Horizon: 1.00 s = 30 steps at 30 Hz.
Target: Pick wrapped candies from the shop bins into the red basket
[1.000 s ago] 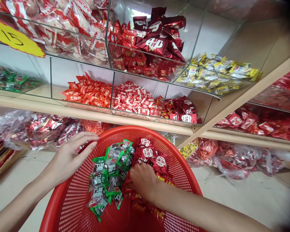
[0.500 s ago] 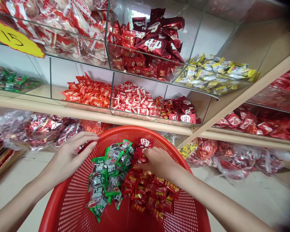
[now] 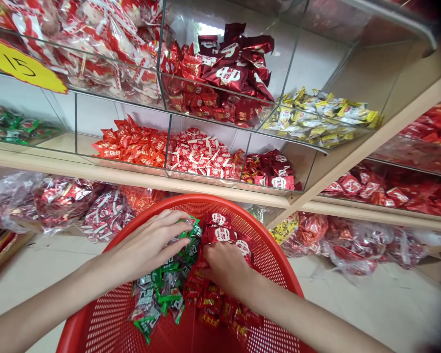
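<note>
A round red plastic basket (image 3: pixel 297 287) with mesh walls holds wrapped candies. My left hand (image 3: pixel 156 242) hovers over its left side, fingers stretched out and apart, with nothing held. Below that hand lie clear-wrapped candies with green ends (image 3: pixel 147 314), partly covered by it. My right hand (image 3: pixel 228 269) is curled, knuckles up, down among the red candies; its fingertips are hidden, so what they hold cannot be seen. Dark red candies with white labels (image 3: pixel 220 234) lie just beyond it. Small red candies with gold lettering (image 3: pixel 211 304) lie below it, partly covered by the wrist.
Behind the basket, glass-fronted shelves hold orange-red candies (image 3: pixel 134 144), red-and-white candies (image 3: pixel 202 154) and yellow-and-white candies (image 3: pixel 323 115). A yellow price tag (image 3: pixel 25 63) reads 15. Bagged candies (image 3: pixel 367 245) sit under the lower wooden shelf edge (image 3: pixel 191 189).
My left hand has moved right, from the basket's rim to over the green-ended candies. My right hand has shifted slightly nearer, leaving more white-labelled dark red candies in sight.
</note>
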Motion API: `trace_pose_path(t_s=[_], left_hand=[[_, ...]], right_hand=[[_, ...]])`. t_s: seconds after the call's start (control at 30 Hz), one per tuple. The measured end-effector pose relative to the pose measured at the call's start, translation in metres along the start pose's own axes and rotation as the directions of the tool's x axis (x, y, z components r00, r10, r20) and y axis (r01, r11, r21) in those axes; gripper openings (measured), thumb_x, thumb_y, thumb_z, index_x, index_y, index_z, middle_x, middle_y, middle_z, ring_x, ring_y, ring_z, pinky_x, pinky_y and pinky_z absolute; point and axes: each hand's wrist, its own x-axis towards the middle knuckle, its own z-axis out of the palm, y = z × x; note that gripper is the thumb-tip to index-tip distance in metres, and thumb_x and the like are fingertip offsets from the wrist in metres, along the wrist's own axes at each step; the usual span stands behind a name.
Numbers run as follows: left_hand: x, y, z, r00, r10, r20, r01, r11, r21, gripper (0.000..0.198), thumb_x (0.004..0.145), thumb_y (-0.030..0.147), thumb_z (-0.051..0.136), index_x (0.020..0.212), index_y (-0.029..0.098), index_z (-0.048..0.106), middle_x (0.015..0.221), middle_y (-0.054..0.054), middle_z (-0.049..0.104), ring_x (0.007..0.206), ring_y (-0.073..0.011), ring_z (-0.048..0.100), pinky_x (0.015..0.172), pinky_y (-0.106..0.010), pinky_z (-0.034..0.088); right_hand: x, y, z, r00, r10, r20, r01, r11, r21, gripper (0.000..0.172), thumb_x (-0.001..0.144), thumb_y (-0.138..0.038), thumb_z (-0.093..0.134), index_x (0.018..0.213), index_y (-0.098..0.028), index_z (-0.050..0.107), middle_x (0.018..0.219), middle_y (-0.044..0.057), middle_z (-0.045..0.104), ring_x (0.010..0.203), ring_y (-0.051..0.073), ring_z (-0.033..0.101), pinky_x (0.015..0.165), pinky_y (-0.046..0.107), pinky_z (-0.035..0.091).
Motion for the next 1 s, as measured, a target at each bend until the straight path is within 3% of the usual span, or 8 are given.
trace_pose_path(t_s=[0.2, 0.47, 0.73, 0.9, 1.0], left_hand=[[-0.006, -0.006, -0.003, 1.0, -0.026, 0.009, 0.025, 0.999, 0.041, 0.029, 0.089, 0.036, 0.038, 0.112, 0.028, 0.054, 0.121, -0.002, 0.049, 0.113, -0.0182, 0.044, 0.095, -0.036, 0.038], [-0.007, -0.014, -0.001, 0.999, 0.009, -0.035, -0.006, 0.997, 0.076, 0.029, 0.088, 0.036, 0.04, 0.112, 0.028, 0.054, 0.12, -0.003, 0.05, 0.115, -0.0186, 0.043, 0.096, -0.036, 0.037], [-0.01, -0.014, -0.005, 0.999, -0.019, -0.041, 0.022, 0.997, 0.068, 0.028, 0.087, 0.036, 0.04, 0.107, 0.026, 0.058, 0.118, -0.004, 0.052, 0.113, -0.0203, 0.044, 0.095, -0.038, 0.038], [-0.015, -0.019, -0.008, 0.998, -0.055, -0.029, 0.057, 0.995, 0.082, 0.029, 0.087, 0.037, 0.04, 0.108, 0.026, 0.057, 0.119, -0.005, 0.051, 0.115, -0.0209, 0.043, 0.097, -0.04, 0.037], [-0.019, -0.024, -0.009, 0.996, -0.086, -0.03, 0.088, 0.992, 0.086, 0.03, 0.087, 0.038, 0.04, 0.111, 0.026, 0.055, 0.12, -0.005, 0.051, 0.115, -0.0214, 0.043, 0.097, -0.041, 0.037]], right_hand=[[0.006, -0.007, 0.006, 0.999, -0.036, 0.016, 0.036, 0.999, 0.0, 0.02, 0.077, -0.027, 0.06, 0.088, -0.01, 0.065, 0.085, 0.014, 0.067, 0.078, 0.026, 0.064, 0.061, 0.033, 0.049], [0.005, -0.004, 0.007, 0.999, 0.005, 0.032, -0.006, 1.0, 0.021, 0.025, 0.078, -0.033, 0.06, 0.089, -0.011, 0.065, 0.085, 0.013, 0.067, 0.08, 0.025, 0.064, 0.063, 0.032, 0.048], [0.001, 0.007, 0.007, 0.999, 0.023, -0.039, -0.019, 0.995, 0.094, 0.032, 0.074, -0.039, 0.062, 0.092, -0.013, 0.061, 0.081, 0.011, 0.066, 0.074, 0.022, 0.061, 0.058, 0.029, 0.039], [-0.004, 0.042, -0.002, 0.984, 0.079, -0.16, -0.015, 0.93, 0.368, 0.032, 0.076, -0.049, 0.054, 0.073, -0.018, 0.057, 0.065, 0.002, 0.056, 0.061, 0.014, 0.05, 0.052, 0.025, 0.031], [-0.009, 0.061, -0.003, 0.999, -0.011, -0.044, 0.039, 0.689, 0.724, 0.037, 0.082, -0.051, 0.044, 0.072, -0.018, 0.054, 0.059, -0.002, 0.046, 0.052, 0.01, 0.04, 0.047, 0.023, 0.029]])
